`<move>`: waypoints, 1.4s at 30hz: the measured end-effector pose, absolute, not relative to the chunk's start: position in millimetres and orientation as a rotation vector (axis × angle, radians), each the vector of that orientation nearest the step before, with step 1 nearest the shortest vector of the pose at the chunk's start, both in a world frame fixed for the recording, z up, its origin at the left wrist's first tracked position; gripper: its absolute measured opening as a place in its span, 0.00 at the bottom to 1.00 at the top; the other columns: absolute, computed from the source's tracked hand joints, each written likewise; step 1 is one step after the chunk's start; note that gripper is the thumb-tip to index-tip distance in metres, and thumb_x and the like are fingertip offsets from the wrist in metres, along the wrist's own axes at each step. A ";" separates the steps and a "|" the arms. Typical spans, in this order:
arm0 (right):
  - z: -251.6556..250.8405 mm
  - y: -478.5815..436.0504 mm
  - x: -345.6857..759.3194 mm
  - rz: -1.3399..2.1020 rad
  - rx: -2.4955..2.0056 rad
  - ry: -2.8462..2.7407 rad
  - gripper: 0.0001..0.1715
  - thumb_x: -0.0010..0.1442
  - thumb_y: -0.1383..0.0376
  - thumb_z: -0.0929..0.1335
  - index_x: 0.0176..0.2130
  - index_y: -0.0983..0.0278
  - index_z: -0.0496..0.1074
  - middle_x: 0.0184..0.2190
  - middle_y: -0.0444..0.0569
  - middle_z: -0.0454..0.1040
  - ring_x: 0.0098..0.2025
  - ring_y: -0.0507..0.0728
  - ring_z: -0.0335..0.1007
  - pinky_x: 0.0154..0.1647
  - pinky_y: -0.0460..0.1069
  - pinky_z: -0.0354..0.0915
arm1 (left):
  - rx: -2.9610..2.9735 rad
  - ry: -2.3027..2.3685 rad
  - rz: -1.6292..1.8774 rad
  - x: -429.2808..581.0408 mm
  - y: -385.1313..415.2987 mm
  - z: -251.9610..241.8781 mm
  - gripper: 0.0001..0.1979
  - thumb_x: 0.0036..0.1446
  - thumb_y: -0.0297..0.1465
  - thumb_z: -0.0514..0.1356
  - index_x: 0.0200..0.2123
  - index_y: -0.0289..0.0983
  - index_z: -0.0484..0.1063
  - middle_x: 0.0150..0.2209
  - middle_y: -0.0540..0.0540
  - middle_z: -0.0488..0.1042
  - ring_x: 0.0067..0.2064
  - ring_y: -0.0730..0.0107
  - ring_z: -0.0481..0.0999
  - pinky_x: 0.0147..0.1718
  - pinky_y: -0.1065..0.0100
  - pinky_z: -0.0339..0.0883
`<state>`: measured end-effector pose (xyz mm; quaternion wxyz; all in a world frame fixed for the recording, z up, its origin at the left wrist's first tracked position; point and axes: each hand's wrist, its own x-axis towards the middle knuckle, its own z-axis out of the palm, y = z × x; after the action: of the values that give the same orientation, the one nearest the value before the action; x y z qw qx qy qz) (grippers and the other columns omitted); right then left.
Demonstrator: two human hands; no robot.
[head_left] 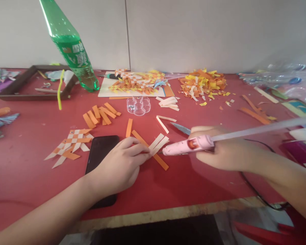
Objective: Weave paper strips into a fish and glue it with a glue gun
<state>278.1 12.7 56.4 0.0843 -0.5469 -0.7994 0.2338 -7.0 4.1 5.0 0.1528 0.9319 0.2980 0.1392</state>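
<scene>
My left hand (124, 161) is pinched on the lower end of some cream paper strips (160, 143), which cross a long orange strip (162, 162) lying on the red table. Wrapped round a pink glue gun (187, 145) is my right hand (214, 149); the gun's nozzle points left, close to the strips, and a long glue stick juts from its back. Under my left hand and wrist lies a black phone (102, 153). Woven orange and cream paper fish (75, 141) rest left of the phone.
A green bottle (71, 47) stands at the back left beside a dark frame (15, 97). Behind the hands are orange strips (91, 117), a clear divided dish (139, 106), a board (104, 89) with woven pieces and a paper pile (204, 81). A cable runs at the right.
</scene>
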 end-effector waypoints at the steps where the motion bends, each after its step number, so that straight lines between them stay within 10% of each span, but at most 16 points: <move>1: 55.9 13.2 275.6 0.689 -1.610 -2.416 0.08 0.45 0.72 0.64 0.23 0.61 0.57 0.21 0.40 0.62 0.21 0.50 0.61 0.21 0.46 0.53 | 2.670 0.852 0.397 -6.9 4.5 4.8 0.23 0.55 0.17 0.50 0.51 0.33 0.76 0.50 0.44 0.77 0.48 0.55 0.66 0.49 0.53 0.69; 42: 78.6 17.0 250.3 0.435 -1.457 -2.763 0.14 0.49 0.76 0.62 0.28 0.59 0.72 0.25 0.41 0.72 0.27 0.52 0.68 0.27 0.45 0.59 | 2.711 0.846 0.382 -7.8 4.1 2.3 0.24 0.56 0.18 0.50 0.54 0.34 0.74 0.50 0.42 0.75 0.49 0.55 0.65 0.51 0.53 0.69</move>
<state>250.3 17.0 78.6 -0.0059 -0.4619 -0.8761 0.1381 -7.8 4.1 2.3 0.1375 0.9371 0.2926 0.1320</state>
